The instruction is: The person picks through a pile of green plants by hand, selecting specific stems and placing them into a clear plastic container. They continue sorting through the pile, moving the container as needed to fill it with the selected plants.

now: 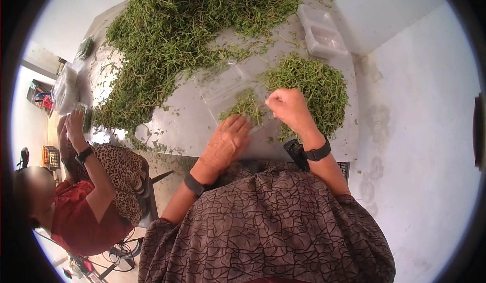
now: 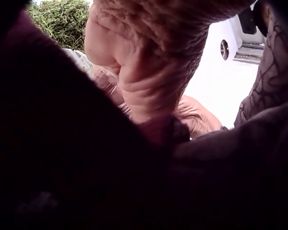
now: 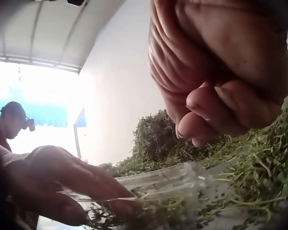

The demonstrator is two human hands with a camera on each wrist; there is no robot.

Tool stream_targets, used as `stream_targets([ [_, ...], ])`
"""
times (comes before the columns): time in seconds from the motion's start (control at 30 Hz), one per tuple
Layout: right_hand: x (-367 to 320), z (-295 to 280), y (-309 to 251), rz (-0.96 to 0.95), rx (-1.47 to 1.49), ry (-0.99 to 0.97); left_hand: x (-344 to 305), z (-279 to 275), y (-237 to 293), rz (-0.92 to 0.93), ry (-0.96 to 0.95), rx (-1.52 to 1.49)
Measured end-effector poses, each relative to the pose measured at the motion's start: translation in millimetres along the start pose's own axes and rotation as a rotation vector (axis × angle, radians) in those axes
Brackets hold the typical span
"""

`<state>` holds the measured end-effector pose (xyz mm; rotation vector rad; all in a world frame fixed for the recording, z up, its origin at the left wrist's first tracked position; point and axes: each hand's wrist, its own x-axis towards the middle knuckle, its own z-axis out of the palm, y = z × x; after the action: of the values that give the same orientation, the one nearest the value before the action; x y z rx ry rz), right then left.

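A clear plastic clamshell box [image 1: 212,99] lies on the table with its lid folded back, leafy green sprigs [image 1: 247,106] in its near half. My left hand [image 1: 229,140] reaches over the near left side of the box, its fairly straight fingers touching the sprigs. In the right wrist view the fingers of that left hand [image 3: 62,179] dip inside the box wall. My right hand [image 1: 291,107] is raised at the box's right side, fingers curled in, with nothing showing between them. Beside it sits a smaller heap of greens [image 1: 319,93]. The left wrist view is mostly dark, showing the left palm [image 2: 153,52].
A large mound of greens [image 1: 187,35] covers the table's far left. Empty clear boxes [image 1: 324,32] stand at the back right, near the white wall [image 1: 420,131]. Another person in a red top [image 1: 91,207] sits at the left beside stacked plastic boxes [image 1: 65,90].
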<state>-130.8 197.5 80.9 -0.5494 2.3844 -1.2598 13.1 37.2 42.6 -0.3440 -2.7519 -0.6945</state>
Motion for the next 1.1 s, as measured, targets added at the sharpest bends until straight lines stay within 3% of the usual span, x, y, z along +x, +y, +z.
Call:
stream_targets([
  [0.07,0,-4,2,-0.072,-0.01,0.053,0,-3,2,0.006,0.006,-0.016],
  [0.27,-14,-15,12,-0.026,-0.018,0.086,9,-17,7,0.055,0.064,-0.101],
  [0.5,-29,-55,25,0.001,-0.001,0.189,31,-7,2,0.079,-0.062,-0.02],
  [0.63,-41,-74,36,0.068,-0.036,0.337,33,0,0,0.025,-0.19,0.0],
  [0.77,-52,-100,65,0.119,-0.138,0.539,33,-2,-1,0.01,-0.197,-0.028],
  [0.83,-57,-113,78,0.092,-0.165,0.582,34,-8,0,0.008,-0.165,-0.067],
  [0.97,-65,-122,87,0.266,-0.231,0.585,30,-20,2,0.072,-0.048,-0.08],
  [1.1,-60,-116,97,0.293,-0.317,0.592,18,-36,4,-0.032,0.016,-0.049],
])
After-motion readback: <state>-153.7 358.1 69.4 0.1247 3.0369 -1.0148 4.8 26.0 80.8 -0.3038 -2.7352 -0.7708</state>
